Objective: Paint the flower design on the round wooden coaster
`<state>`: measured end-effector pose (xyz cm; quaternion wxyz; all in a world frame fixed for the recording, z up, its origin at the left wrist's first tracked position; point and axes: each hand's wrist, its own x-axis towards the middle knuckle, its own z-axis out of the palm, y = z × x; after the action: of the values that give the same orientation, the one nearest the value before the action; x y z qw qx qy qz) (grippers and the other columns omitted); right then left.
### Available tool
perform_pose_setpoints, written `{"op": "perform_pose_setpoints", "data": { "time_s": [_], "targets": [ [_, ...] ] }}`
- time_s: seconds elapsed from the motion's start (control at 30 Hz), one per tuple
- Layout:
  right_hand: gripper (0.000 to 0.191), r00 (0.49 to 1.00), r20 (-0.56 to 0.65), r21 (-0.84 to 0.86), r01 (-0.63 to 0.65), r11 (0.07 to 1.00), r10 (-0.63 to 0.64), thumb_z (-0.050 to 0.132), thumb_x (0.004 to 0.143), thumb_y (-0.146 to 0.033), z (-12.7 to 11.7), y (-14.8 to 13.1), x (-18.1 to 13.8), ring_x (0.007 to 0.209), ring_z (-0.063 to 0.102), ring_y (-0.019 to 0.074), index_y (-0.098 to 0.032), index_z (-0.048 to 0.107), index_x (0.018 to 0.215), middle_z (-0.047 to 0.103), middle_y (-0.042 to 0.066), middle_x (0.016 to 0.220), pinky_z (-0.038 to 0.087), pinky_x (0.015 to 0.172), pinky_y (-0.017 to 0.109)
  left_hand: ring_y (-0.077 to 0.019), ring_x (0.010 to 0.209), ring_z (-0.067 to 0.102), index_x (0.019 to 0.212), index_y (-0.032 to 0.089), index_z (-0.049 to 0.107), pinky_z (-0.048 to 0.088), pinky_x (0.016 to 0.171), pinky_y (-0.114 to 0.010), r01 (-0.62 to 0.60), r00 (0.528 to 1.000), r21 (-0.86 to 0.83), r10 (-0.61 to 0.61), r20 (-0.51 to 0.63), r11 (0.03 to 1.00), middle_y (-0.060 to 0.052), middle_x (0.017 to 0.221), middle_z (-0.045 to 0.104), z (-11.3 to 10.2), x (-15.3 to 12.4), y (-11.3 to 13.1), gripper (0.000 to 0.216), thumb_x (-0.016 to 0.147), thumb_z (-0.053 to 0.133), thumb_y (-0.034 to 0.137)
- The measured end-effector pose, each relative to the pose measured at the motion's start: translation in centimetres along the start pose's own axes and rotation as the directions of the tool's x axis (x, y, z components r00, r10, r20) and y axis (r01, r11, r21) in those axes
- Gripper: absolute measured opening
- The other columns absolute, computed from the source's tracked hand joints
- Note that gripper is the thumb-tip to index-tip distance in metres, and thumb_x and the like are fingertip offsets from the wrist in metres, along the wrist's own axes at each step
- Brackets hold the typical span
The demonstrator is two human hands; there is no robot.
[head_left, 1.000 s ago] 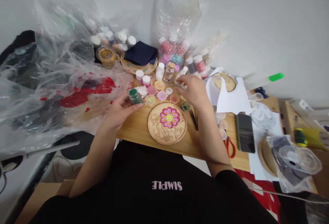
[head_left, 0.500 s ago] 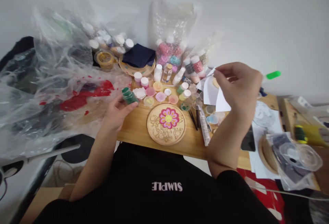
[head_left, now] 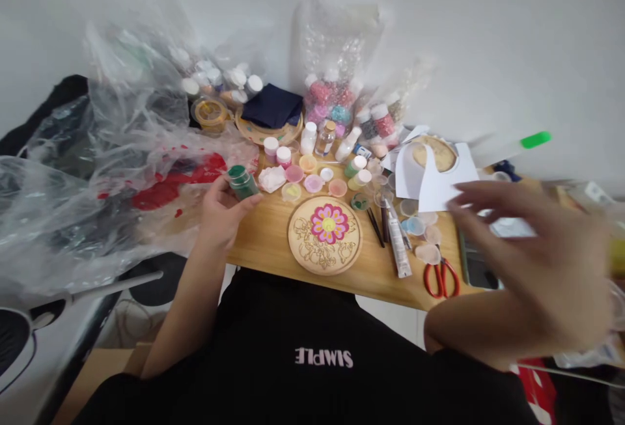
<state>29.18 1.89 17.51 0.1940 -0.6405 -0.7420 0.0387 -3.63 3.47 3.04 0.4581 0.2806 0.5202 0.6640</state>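
Observation:
My left hand (head_left: pixel 222 213) is closed round a jar of green paint (head_left: pixel 242 183). The jar is tilted and its lid is off. My right hand (head_left: pixel 532 256) hangs over the right side of the table, smeared by motion. Its fingers are bent, and I cannot make out whether anything is between them. On the table between my arms lies a round wooden board (head_left: pixel 325 259), with a pink and yellow painted flower (head_left: pixel 330 224) above unpainted line patterns. Small paint cups, among them a cup with dark green paint (head_left: pixel 360 202), stand beyond the board.
Thin black brushes (head_left: pixel 375 227), a metal tube (head_left: pixel 398 249) and red-handled scissors (head_left: pixel 441 280) lie right of the board. Cut white paper (head_left: pixel 434 198) is behind them. Plastic sheeting (head_left: pixel 117 230) covers the left side. Bottles and bagged jars (head_left: pixel 322 96) line the wall.
My right hand has moved right and down, away from the white paper, uncovering the scissors. My left hand still holds the green paint jar. The view has shifted slightly.

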Motion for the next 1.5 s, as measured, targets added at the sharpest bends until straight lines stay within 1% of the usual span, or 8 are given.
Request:
{"op": "perform_pose_setpoints", "data": {
  "time_s": [0.07,0.17,0.4,0.6,1.07,1.17,1.3,1.5],
  "targets": [
    [0.030,0.970,0.244,-0.038,0.005,0.999,0.005,0.064,0.082,-0.037,3.3,0.3,0.0,0.059,0.065,0.0169,-0.024,0.066,0.109,0.073,0.002,0.078,0.046,0.056,0.030,-0.0068,0.063,0.059,0.070,0.018,0.064,0.046,0.063,-0.019,-0.009,1.000,-0.003,0.009,-0.010,1.000,0.006,0.066,0.067,0.0,0.0,0.0,0.047,0.035,0.095,0.016],
    [0.053,0.843,0.536,-0.101,0.002,0.995,0.052,0.060,0.083,-0.032,7.8,0.2,-0.3,0.070,0.070,0.0222,-0.022,0.050,0.135,0.075,0.003,0.085,0.047,0.060,0.031,-0.0070,0.064,0.058,0.071,0.018,0.063,0.046,0.065,-0.019,-0.022,1.000,-0.004,0.022,-0.016,1.000,0.006,0.067,0.066,0.3,-0.2,0.0,0.051,0.033,0.096,0.021],
    [0.052,0.866,0.417,-0.260,-0.176,0.949,0.275,0.046,0.093,-0.035,10.9,-1.9,0.4,0.084,0.071,0.0294,-0.017,0.042,0.142,0.076,0.009,0.090,0.044,0.063,0.033,-0.0100,0.064,0.057,0.071,0.019,0.062,0.045,0.064,-0.025,-0.041,0.998,0.017,0.040,0.054,0.999,0.003,0.068,0.065,1.3,-0.2,-0.5,0.049,0.038,0.096,0.033],
    [0.054,0.839,0.480,-0.230,-0.163,0.959,0.258,0.051,0.092,-0.042,12.3,-1.8,0.9,0.090,0.070,0.0295,-0.021,0.042,0.141,0.076,0.007,0.093,0.044,0.066,0.033,-0.0122,0.065,0.056,0.073,0.020,0.061,0.044,0.064,-0.027,-0.079,0.992,0.016,0.077,0.100,0.997,0.002,0.069,0.062,0.8,-0.2,-1.0,0.046,0.045,0.094,0.036],
    [0.042,0.911,0.351,-0.133,-0.178,0.975,0.214,0.052,0.089,-0.034,13.2,-1.3,0.7,0.079,0.070,0.0272,-0.020,0.056,0.128,0.075,0.006,0.083,0.045,0.061,0.032,-0.0156,0.068,0.061,0.073,0.026,0.060,0.048,0.066,-0.031,-0.039,0.995,0.052,0.034,0.096,0.998,0.003,0.071,0.063,0.6,-0.6,-0.5,0.043,0.046,0.091,0.036],
    [0.043,0.955,0.266,0.025,-0.141,0.990,0.129,0.056,0.087,-0.039,12.4,-1.4,0.4,0.071,0.070,0.0221,-0.020,0.057,0.126,0.075,0.003,0.082,0.046,0.060,0.030,-0.0160,0.068,0.062,0.073,0.026,0.059,0.049,0.067,-0.031,-0.039,0.994,0.057,0.033,0.101,0.998,0.003,0.071,0.065,0.5,-0.5,-0.6,0.042,0.048,0.091,0.036],
    [0.041,0.988,0.135,0.143,0.053,0.988,-0.072,0.055,0.089,-0.038,10.1,-2.5,-0.3,0.060,0.068,0.0150,-0.020,0.057,0.127,0.074,0.001,0.080,0.048,0.057,0.026,-0.0153,0.068,0.063,0.076,0.024,0.062,0.049,0.066,-0.030,-0.049,0.991,0.044,0.043,0.126,0.998,0.002,0.072,0.068,0.5,-0.6,-0.8,0.045,0.048,0.091,0.043],
    [0.038,0.879,-0.022,0.113,0.475,0.873,-0.476,0.052,0.093,-0.032,8.4,-4.7,0.2,0.072,0.070,0.0132,-0.020,0.056,0.128,0.075,0.003,0.097,0.050,0.057,0.024,-0.0190,0.064,0.067,0.075,0.024,0.068,0.054,0.061,-0.031,-0.010,0.941,0.046,-0.006,0.338,0.999,0.001,0.064,0.068,1.3,-1.8,0.7,0.043,0.048,0.091,0.048]
  ]
}}
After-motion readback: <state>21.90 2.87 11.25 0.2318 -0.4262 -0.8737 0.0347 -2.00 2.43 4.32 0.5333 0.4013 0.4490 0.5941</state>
